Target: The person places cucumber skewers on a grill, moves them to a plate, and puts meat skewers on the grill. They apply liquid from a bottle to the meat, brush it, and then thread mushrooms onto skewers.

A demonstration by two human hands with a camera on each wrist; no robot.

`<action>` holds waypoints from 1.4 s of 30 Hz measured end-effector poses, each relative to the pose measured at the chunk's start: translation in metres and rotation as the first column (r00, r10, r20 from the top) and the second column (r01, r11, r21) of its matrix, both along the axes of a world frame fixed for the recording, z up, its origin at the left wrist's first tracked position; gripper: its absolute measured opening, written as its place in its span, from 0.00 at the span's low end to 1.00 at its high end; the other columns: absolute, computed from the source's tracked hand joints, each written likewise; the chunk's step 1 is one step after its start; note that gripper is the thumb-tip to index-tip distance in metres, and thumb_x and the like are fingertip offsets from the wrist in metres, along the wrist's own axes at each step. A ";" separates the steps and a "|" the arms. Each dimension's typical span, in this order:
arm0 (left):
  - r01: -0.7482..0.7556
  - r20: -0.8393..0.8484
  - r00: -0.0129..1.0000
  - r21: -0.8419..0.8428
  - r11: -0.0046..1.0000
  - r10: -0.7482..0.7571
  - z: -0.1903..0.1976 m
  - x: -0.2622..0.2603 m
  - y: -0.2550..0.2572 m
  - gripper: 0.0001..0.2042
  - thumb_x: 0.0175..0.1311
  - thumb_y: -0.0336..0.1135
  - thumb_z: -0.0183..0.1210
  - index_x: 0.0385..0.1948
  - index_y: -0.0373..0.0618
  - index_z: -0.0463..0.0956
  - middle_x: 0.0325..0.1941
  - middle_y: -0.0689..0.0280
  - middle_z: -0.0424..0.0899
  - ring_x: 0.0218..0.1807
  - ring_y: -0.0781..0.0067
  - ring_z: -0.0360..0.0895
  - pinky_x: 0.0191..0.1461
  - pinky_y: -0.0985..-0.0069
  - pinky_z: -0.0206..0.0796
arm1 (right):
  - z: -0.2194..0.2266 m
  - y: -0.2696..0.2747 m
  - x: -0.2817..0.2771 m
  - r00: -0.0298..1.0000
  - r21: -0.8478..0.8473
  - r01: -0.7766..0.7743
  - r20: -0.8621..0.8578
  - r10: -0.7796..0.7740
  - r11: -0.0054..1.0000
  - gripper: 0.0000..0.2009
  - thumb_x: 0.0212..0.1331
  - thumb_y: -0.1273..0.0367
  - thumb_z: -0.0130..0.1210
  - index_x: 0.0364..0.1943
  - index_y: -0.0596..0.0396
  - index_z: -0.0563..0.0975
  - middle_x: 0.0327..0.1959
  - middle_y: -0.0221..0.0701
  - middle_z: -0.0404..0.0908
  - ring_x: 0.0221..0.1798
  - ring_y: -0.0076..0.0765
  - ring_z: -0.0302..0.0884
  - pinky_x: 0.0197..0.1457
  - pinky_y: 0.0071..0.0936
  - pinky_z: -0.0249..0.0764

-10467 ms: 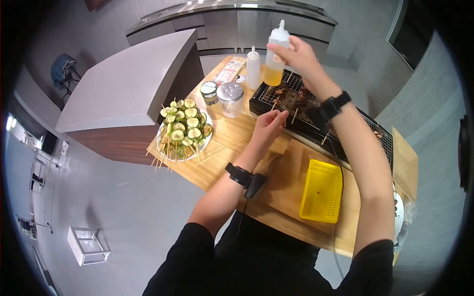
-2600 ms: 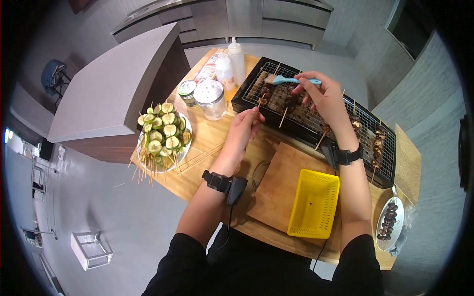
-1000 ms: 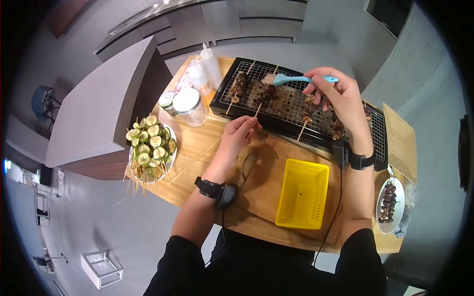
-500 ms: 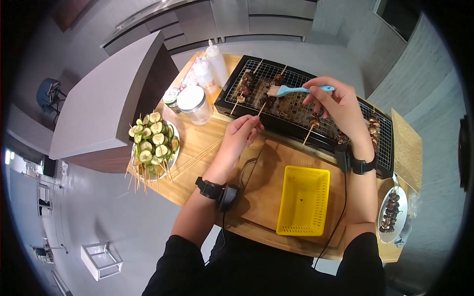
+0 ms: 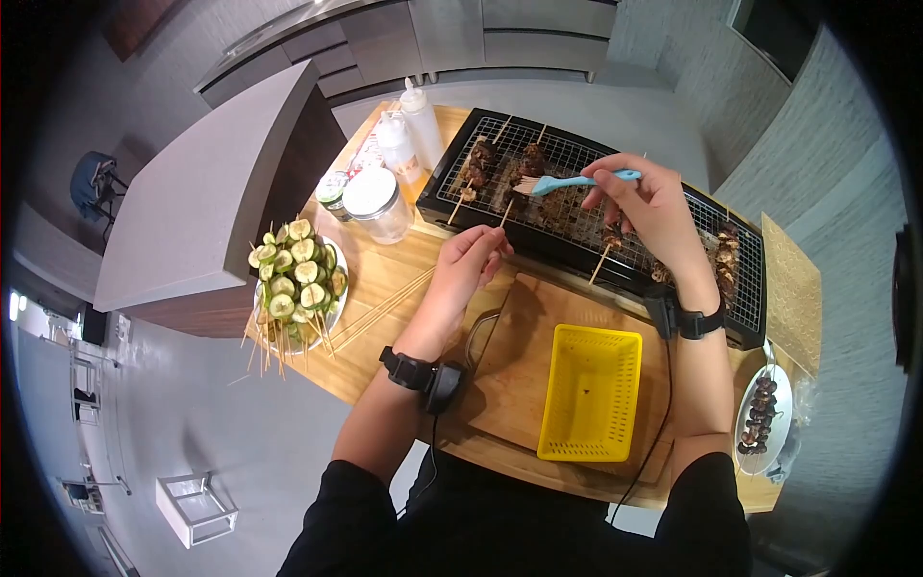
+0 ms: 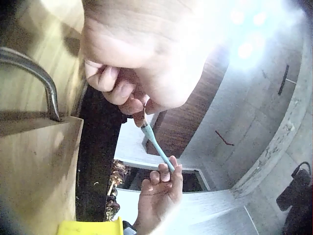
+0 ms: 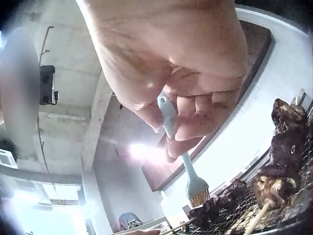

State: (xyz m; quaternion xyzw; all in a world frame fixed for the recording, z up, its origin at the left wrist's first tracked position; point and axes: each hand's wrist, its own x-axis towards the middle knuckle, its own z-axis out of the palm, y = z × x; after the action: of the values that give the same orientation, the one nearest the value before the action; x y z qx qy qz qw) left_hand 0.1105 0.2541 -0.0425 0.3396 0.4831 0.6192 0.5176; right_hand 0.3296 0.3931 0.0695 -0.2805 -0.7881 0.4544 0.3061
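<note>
My right hand (image 5: 654,212) holds a light-blue basting brush (image 5: 569,183) by its handle, fingers curled and thumb against it. Its bristles lie at the lower end of the meat on a skewer (image 5: 531,162) over the black grill (image 5: 567,255). With thumb and fingertips, my left hand (image 5: 469,260) pinches that skewer's bare near end. In the right wrist view the brush (image 7: 190,171) points down at the browned meat (image 7: 210,208). From the left wrist, my left hand (image 6: 142,54) partly hides the brush head. Other meat skewers (image 5: 478,165) lie on the grate.
Left of the grill stand two squeeze bottles (image 5: 396,144) and a lidded jar (image 5: 377,202). A plate of cucumber skewers (image 5: 300,279) is at the table's left. A yellow basket (image 5: 591,394) sits on the cutting board (image 5: 510,385). At right is a plate of dark skewers (image 5: 760,418).
Earlier my right hand held the squeeze bottle of yellow liquid; that bottle now stands on the table and the brush is in hand. Lately the bristles moved down the skewer toward my left hand.
</note>
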 end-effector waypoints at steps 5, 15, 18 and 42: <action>-0.012 0.024 1.000 -0.003 1.000 0.012 -0.001 0.002 0.002 0.11 0.79 0.36 0.53 0.35 0.41 0.78 0.23 0.78 0.68 0.22 0.90 0.59 0.24 0.85 0.46 | -0.004 0.004 -0.004 0.995 0.013 0.084 -0.059 -0.083 0.996 0.12 0.75 0.63 0.56 0.53 0.52 0.83 0.35 0.27 0.89 0.27 0.15 0.77 0.28 0.14 0.68; -0.022 0.002 1.000 -0.006 1.000 0.022 0.001 0.000 0.001 0.12 0.79 0.38 0.53 0.34 0.43 0.78 0.20 0.78 0.68 0.21 0.90 0.59 0.24 0.85 0.46 | -0.013 0.004 -0.014 0.991 -0.001 0.125 -0.038 -0.125 0.992 0.13 0.75 0.65 0.55 0.56 0.52 0.82 0.38 0.27 0.89 0.29 0.16 0.79 0.28 0.16 0.71; -0.024 0.006 1.000 -0.013 1.000 0.024 0.002 0.001 0.001 0.13 0.79 0.39 0.53 0.33 0.44 0.78 0.20 0.78 0.68 0.21 0.90 0.60 0.25 0.86 0.46 | -0.017 0.007 -0.015 0.992 0.022 0.120 -0.025 -0.120 0.993 0.13 0.75 0.65 0.55 0.56 0.53 0.82 0.39 0.28 0.89 0.29 0.16 0.79 0.29 0.17 0.71; 0.034 0.009 0.999 0.077 0.996 -0.035 0.000 0.003 0.001 0.14 0.81 0.40 0.50 0.33 0.46 0.79 0.23 0.79 0.69 0.24 0.90 0.60 0.27 0.86 0.48 | 0.016 -0.005 0.011 0.992 -0.015 0.066 -0.104 -0.067 0.998 0.14 0.77 0.60 0.54 0.51 0.54 0.84 0.34 0.29 0.90 0.27 0.13 0.77 0.26 0.12 0.65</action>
State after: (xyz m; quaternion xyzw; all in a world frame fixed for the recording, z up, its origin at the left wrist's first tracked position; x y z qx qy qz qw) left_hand 0.1135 0.2554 -0.0428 0.3642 0.4503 0.6302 0.5171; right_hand 0.3403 0.3878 0.0853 -0.2843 -0.7586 0.4626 0.3602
